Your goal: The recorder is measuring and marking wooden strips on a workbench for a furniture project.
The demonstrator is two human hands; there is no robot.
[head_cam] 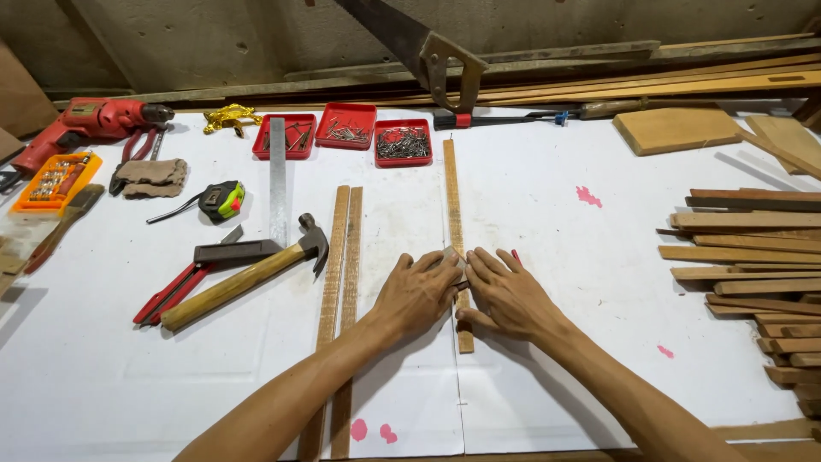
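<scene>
Two bare hands are pressed down on a thin, long wooden strip [455,222] laid lengthwise on the white-covered table [590,342], near its front edge. The left hand [416,293] is laid flat on the strip's left side, fingers [428,263] spread and extended rather than curled; the right hand [506,295] is set against the right side, its fingers likewise stretched out, the thumb tucked toward the strip. Nothing is clasped; the strip is only pinned between and beneath the two hands, and a small dark object between the fingertips cannot be made out. Just left of the left forearm, a pair of longer wooden slats [340,291] is seen lying side by side. Further left, a wooden-handled claw hammer [248,278], a steel try square [275,188] and red-handled pliers [171,295] are grouped together. A stack of short wooden battens [753,257] is piled at the right edge. Beyond, three red plastic trays of nails [346,130] are lined up, with a red electric drill [85,124] at far left and a hand saw [428,51] propped against the wall.
</scene>
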